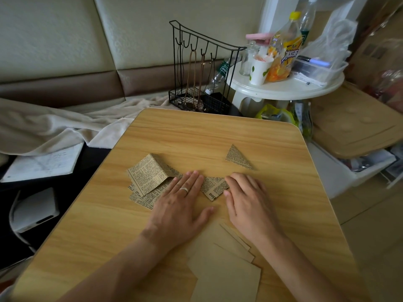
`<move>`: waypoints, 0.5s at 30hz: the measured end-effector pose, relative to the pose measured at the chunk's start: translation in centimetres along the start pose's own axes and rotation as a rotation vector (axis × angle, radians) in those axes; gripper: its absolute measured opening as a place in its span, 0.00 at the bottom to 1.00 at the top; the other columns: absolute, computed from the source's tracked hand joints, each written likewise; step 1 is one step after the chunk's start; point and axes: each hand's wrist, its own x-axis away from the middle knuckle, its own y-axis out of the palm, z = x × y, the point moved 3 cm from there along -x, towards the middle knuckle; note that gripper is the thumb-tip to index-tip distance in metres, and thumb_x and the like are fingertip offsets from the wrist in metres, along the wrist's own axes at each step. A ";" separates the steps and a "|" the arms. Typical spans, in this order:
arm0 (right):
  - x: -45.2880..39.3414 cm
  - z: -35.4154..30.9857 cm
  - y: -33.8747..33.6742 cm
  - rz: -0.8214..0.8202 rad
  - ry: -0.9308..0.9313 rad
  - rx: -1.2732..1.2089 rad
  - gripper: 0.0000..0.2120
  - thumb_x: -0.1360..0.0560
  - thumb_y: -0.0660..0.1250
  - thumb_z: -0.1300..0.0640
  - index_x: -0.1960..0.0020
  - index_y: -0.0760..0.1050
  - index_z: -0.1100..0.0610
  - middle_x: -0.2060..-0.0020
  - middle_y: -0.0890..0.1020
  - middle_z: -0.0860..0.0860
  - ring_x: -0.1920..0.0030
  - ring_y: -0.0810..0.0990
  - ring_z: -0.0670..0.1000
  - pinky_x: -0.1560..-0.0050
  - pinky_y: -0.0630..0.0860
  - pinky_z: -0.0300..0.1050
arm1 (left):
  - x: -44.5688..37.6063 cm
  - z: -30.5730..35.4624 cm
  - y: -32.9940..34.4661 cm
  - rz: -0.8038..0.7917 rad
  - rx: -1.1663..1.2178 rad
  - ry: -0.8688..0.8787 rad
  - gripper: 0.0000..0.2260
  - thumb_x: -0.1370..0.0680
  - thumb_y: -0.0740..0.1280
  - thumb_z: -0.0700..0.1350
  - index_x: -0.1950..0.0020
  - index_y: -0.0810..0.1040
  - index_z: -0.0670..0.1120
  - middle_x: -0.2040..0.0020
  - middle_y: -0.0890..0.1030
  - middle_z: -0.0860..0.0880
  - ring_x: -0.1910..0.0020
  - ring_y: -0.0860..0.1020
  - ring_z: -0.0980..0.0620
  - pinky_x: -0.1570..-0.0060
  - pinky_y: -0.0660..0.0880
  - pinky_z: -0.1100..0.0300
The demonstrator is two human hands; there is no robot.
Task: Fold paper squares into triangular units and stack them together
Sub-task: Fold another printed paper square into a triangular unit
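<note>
Both hands lie flat-fingered on the bench, left hand and right hand pressing the newsprint square between them, its crease running left-right, finished triangle beyond the right

Both hands flat, palms down

Left hand laid flat, palm down, fingers straight and close together pointing away, thumb spread out to the right; a ring on one finger. Left forearm bare, reaching in from the lower left. Right hand just beside it, also palm down, fingers slightly bent and angled toward the left hand, thumb tucked along its inner side. Right forearm bare, entering from the lower right. Hands near each other, not touching
</note>
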 end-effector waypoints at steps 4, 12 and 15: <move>-0.7 -1.7 0.6 -0.045 -0.117 -0.119 0.21 0.15 0.56 0.50 0.27 0.74 0.59 0.34 0.76 0.50 0.36 0.76 0.52 0.33 0.72 0.47 | -0.1 0.1 0.2 0.009 -0.009 0.003 0.39 0.22 0.41 0.69 0.16 0.52 0.49 0.16 0.51 0.51 0.17 0.46 0.55 0.19 0.45 0.55; -0.2 -1.0 0.3 -0.063 -0.060 -0.075 0.20 0.15 0.55 0.51 0.28 0.75 0.58 0.35 0.77 0.49 0.37 0.77 0.52 0.36 0.74 0.49 | -0.2 0.0 0.0 0.001 0.001 0.004 0.39 0.22 0.46 0.69 0.17 0.58 0.46 0.17 0.57 0.48 0.18 0.52 0.53 0.19 0.50 0.53; 0.1 -0.3 0.0 -0.074 -0.004 -0.019 0.20 0.15 0.55 0.51 0.29 0.75 0.58 0.36 0.77 0.49 0.36 0.77 0.52 0.37 0.75 0.51 | -0.3 0.1 -0.1 -0.003 -0.015 -0.005 0.41 0.23 0.43 0.71 0.16 0.55 0.48 0.16 0.55 0.50 0.17 0.50 0.54 0.19 0.47 0.53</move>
